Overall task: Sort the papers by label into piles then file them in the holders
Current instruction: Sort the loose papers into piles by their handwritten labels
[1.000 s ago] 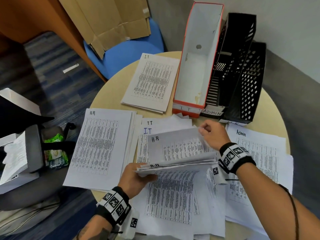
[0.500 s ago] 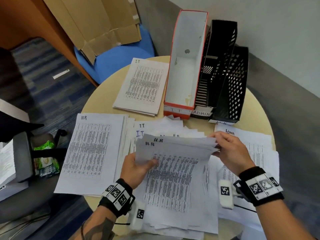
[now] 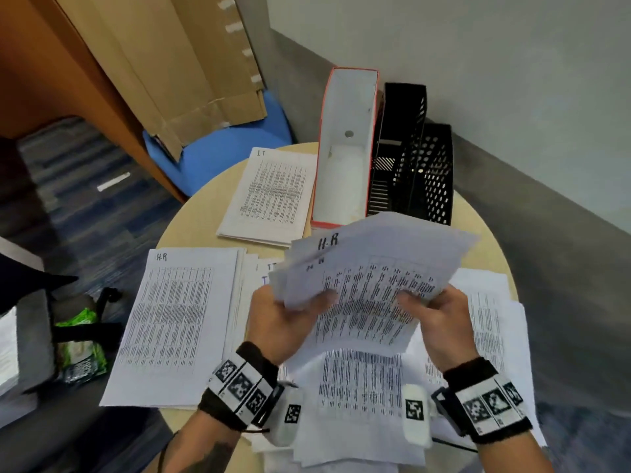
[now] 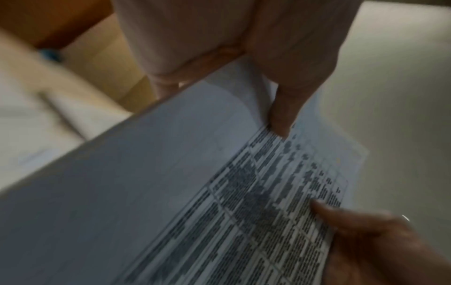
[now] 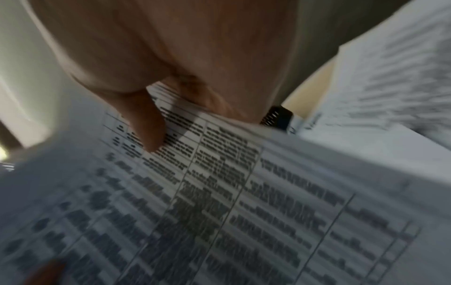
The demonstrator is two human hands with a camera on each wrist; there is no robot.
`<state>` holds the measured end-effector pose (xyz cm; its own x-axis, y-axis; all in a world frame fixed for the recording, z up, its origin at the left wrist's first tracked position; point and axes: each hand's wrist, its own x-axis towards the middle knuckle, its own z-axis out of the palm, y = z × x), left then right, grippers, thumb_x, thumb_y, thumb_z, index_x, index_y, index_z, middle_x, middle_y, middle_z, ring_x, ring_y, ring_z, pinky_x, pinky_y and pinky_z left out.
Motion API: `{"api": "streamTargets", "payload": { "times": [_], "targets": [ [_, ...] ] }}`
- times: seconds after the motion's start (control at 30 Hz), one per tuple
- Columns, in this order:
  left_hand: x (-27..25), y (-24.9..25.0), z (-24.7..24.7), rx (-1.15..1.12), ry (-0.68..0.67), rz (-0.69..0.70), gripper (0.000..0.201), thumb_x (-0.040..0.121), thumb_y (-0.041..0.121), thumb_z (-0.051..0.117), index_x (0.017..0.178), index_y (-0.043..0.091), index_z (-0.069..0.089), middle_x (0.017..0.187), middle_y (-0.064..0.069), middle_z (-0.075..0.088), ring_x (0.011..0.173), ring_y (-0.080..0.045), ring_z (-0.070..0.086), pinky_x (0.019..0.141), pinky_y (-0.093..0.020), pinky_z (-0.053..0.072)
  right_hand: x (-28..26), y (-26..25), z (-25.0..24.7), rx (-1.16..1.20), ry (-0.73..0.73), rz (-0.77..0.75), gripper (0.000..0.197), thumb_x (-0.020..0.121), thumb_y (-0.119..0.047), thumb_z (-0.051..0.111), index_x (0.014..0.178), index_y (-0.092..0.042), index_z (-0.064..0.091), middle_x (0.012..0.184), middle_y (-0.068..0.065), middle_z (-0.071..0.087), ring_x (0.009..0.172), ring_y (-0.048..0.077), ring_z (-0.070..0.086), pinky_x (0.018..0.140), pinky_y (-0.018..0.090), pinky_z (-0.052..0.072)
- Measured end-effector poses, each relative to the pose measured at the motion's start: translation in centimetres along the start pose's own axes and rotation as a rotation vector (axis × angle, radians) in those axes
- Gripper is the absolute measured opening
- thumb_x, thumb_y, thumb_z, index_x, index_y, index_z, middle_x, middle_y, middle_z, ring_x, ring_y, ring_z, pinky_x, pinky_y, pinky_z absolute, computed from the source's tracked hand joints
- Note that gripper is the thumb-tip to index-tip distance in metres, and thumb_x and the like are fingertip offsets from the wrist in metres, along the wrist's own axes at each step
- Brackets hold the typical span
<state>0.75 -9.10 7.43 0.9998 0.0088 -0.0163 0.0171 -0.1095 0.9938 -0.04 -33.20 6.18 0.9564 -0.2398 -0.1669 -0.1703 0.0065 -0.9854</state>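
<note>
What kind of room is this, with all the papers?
Probably an office: printed sheets labelled H-R and IT cover a round table, with file holders standing at its back.

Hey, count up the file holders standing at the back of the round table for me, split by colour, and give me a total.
Red and white card holder: 1
Black mesh holders: 2
Total: 3
</note>
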Motion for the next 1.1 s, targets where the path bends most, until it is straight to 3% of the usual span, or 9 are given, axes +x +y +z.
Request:
{"api": "streamTargets", "payload": {
  "times": [0.1, 0.2, 0.3, 0.43, 0.63, 0.7, 0.8, 0.97, 1.1],
  "targets": [
    [-1.1, 2.5, -0.3, 0.042, -0.056, 0.212, 0.043, 0.077, -0.001, 0.086, 0.099, 0.034, 0.075, 0.092, 0.023, 0.077, 0.086, 0.004, 0.072, 0.076, -0.013, 0.057, -1.2, -2.1, -1.5, 0.24, -0.064, -0.14, 0.029, 0.075, 0.002, 0.077, 0.104, -0.001, 0.073, 0.096, 0.005, 0.078, 0.094, 0.023, 0.073, 0.082, 0.034, 0.059],
    [-2.4, 3.1, -0.5, 0.035, -0.065, 0.369, 0.041, 0.07, 0.004, 0.091, 0.106, 0.006, 0.072, 0.101, 0.002, 0.077, 0.094, -0.008, 0.075, 0.082, -0.018, 0.058, -3.4, -2.7, -2.8, 0.248, -0.131, -0.201, 0.037, 0.071, -0.016, 0.087, 0.103, -0.004, 0.072, 0.099, 0.009, 0.076, 0.098, 0.029, 0.071, 0.087, 0.041, 0.06],
    [-3.2, 0.8, 0.1, -0.092, -0.056, 0.192, 0.052, 0.066, 0.01, 0.095, 0.109, 0.005, 0.067, 0.099, -0.009, 0.078, 0.095, -0.024, 0.077, 0.085, -0.033, 0.062, -4.9, -1.2, -3.2, 0.112, -0.042, -0.213, 0.031, 0.071, 0.009, 0.075, 0.099, -0.004, 0.072, 0.093, 0.006, 0.078, 0.094, 0.025, 0.073, 0.083, 0.034, 0.059],
    [-4.3, -2.2, 1.3, 0.021, -0.053, 0.112, 0.031, 0.073, -0.004, 0.089, 0.098, 0.009, 0.077, 0.092, -0.003, 0.079, 0.082, -0.021, 0.076, 0.072, -0.039, 0.062, -6.1, 0.8, -1.8, -0.031, 0.05, -0.159, 0.055, 0.08, 0.014, 0.074, 0.088, -0.039, 0.079, 0.088, -0.006, 0.078, 0.089, 0.018, 0.072, 0.077, 0.022, 0.056],
    [-7.1, 2.0, 1.5, -0.02, 0.032, 0.121, 0.029, 0.076, 0.023, 0.09, 0.101, 0.028, 0.077, 0.092, 0.011, 0.079, 0.085, -0.009, 0.076, 0.069, -0.023, 0.061, -8.6, -1.2, -2.1, 0.033, 0.126, -0.212, 0.031, 0.08, 0.011, 0.074, 0.087, -0.02, 0.075, 0.075, -0.017, 0.076, 0.072, -0.002, 0.071, 0.067, 0.009, 0.051],
    [-7.1, 1.2, 1.1, -0.068, 0.031, 0.044, 0.048, 0.068, 0.03, 0.096, 0.11, 0.023, 0.074, 0.103, 0.007, 0.079, 0.098, -0.012, 0.075, 0.076, -0.026, 0.062, -8.8, -0.4, -2.2, -0.005, 0.104, -0.22, 0.038, 0.078, 0.013, 0.074, 0.076, -0.025, 0.076, 0.073, -0.014, 0.075, 0.071, 0.0, 0.07, 0.068, 0.014, 0.054],
    [-6.3, -0.8, 0.8, -0.11, 0.016, -0.084, 0.049, 0.065, 0.021, 0.097, 0.108, 0.026, 0.075, 0.106, 0.001, 0.078, 0.101, -0.022, 0.075, 0.074, -0.032, 0.063, -8.6, 2.2, -1.9, -0.095, 0.105, -0.168, 0.036, 0.076, 0.011, 0.078, 0.092, -0.021, 0.073, 0.089, 0.002, 0.077, 0.089, 0.022, 0.074, 0.081, 0.045, 0.061],
    [-5.5, 0.8, 1.0, -0.101, -0.049, 0.026, 0.035, 0.074, 0.001, 0.087, 0.096, 0.026, 0.078, 0.09, 0.013, 0.08, 0.084, -0.008, 0.076, 0.067, -0.022, 0.06, -9.4, 1.3, -0.8, 0.055, 0.15, -0.204, 0.034, 0.082, 0.014, 0.069, 0.095, -0.017, 0.074, 0.088, -0.002, 0.078, 0.084, 0.015, 0.072, 0.071, 0.026, 0.06],
    [-4.9, 1.2, -0.8, -0.077, -0.051, 0.196, 0.031, 0.075, 0.031, 0.09, 0.096, 0.014, 0.075, 0.094, 0.001, 0.079, 0.088, -0.017, 0.076, 0.077, -0.029, 0.059, -10.2, 0.0, 0.0, 0.062, 0.236, -0.29, 0.04, 0.077, 0.007, 0.078, 0.111, -0.008, 0.065, 0.099, 0.003, 0.075, 0.097, 0.022, 0.07, 0.081, 0.035, 0.059]
  ]
}}
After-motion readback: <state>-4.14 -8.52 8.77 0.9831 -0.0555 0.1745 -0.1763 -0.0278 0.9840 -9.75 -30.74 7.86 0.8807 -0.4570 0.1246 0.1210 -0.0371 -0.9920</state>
